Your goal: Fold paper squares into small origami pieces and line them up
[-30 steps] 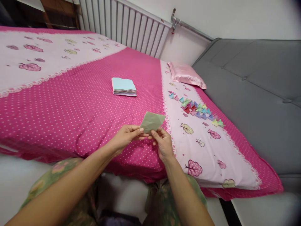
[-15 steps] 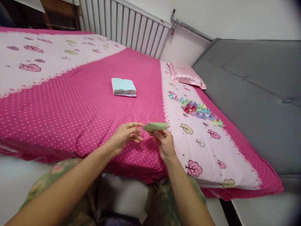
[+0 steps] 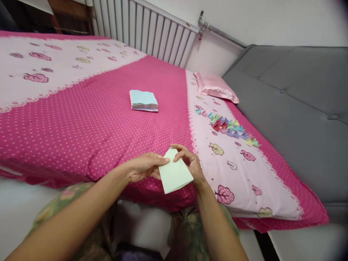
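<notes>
A pale green folded sheet of paper (image 3: pixel 174 174) hangs over the near edge of the pink bed. My left hand (image 3: pixel 143 166) pinches its left upper edge, fingers closed on it. My right hand (image 3: pixel 190 162) grips the top of the same sheet from the right, fingertips curled over the upper corner. A stack of coloured paper squares (image 3: pixel 144 100) with a light blue top lies farther back on the dotted pink cover. A cluster of several small folded paper pieces (image 3: pixel 227 127) in mixed colours sits to the right on the pale strip.
The bed cover (image 3: pixel 81 116) is pink with white dots and pale bands with tree prints. A pink satin pillow (image 3: pixel 216 87) lies at the back right. A grey sofa (image 3: pixel 296 108) borders the bed on the right; a white radiator (image 3: pixel 146 30) stands behind.
The green paper was tilted up, then lay flat edge-on, and now hangs down facing me. Both hands have dropped slightly towards the bed's edge.
</notes>
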Available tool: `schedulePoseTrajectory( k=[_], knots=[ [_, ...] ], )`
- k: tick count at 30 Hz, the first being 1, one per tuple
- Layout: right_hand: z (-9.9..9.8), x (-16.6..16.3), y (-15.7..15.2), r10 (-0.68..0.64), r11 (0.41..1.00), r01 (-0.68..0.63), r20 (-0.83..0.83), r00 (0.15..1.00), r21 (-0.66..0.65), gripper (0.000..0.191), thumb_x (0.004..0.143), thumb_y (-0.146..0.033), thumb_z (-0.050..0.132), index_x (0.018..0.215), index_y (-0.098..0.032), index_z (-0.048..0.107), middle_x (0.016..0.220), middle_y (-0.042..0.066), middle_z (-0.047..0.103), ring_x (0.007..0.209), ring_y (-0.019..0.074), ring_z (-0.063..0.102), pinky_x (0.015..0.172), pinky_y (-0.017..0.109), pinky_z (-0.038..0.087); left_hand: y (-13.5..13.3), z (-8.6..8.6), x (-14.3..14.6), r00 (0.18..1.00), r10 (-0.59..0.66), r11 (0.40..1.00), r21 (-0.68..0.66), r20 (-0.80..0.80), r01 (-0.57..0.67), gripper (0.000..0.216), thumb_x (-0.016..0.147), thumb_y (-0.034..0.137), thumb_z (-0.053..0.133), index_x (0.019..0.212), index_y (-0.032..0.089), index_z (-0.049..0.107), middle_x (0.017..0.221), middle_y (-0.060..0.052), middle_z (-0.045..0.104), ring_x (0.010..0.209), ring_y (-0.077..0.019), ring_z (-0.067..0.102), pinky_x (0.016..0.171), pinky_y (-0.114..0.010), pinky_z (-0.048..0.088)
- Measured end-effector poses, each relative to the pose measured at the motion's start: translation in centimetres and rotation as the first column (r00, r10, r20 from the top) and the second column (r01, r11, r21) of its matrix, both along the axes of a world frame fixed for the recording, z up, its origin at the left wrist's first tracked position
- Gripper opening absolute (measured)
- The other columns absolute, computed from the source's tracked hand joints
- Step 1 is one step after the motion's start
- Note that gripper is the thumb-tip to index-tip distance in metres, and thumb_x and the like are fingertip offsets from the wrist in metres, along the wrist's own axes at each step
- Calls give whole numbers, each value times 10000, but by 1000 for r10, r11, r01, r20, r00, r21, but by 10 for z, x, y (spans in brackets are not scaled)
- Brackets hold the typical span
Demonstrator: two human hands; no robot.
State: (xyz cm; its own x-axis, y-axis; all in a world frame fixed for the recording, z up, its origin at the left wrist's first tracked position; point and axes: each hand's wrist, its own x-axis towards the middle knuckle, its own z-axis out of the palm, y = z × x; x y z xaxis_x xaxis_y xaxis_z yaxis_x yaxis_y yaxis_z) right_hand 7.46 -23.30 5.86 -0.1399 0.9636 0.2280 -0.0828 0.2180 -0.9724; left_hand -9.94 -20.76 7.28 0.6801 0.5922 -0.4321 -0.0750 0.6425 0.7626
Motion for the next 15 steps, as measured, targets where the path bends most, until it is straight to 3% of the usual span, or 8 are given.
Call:
schedulePoseTrajectory(
  k=[4,7,9,12,15],
  knots=[
    [0,-1,3,-85,996,85,-29,996,-4,243,647,-224,685,886,-259,662,1308,19,441,1005,194,548,810,310,468,5,-2,2,989,145,989,33,-19,-145,217,708,262,670,822,77,675,792,-126,702,676,-165,656,592,-215,529],
    [-2,-1,6,-141,990,141,-33,989,-15,443,661,-191,671,1085,-288,590,1299,25,463,1042,184,530,872,325,451,9,-1,4,928,369,929,39,-47,-368,129,751,190,622,799,80,668,791,-117,704,671,-152,659,595,-207,538],
    [-4,-1,7,-146,989,146,-22,989,-8,468,685,-179,647,1132,-289,561,1277,34,486,1097,189,502,884,334,447,11,1,4,881,470,883,35,-54,-468,95,768,144,593,800,85,660,792,-107,704,657,-141,660,583,-200,543],
    [-6,0,6,-131,991,130,33,991,40,380,695,-159,632,1056,-275,617,1292,40,460,1146,199,472,863,315,461,12,2,4,862,506,862,25,-38,-505,107,792,114,552,827,90,650,798,-99,705,647,-131,660,557,-186,542],
    [-6,1,5,-104,993,94,141,985,74,285,706,-142,610,956,-265,668,1328,38,399,1168,209,454,861,323,465,11,3,3,888,459,888,27,-21,-459,130,805,113,530,859,92,647,802,-102,705,660,-131,663,572,-182,543]
  ],
)
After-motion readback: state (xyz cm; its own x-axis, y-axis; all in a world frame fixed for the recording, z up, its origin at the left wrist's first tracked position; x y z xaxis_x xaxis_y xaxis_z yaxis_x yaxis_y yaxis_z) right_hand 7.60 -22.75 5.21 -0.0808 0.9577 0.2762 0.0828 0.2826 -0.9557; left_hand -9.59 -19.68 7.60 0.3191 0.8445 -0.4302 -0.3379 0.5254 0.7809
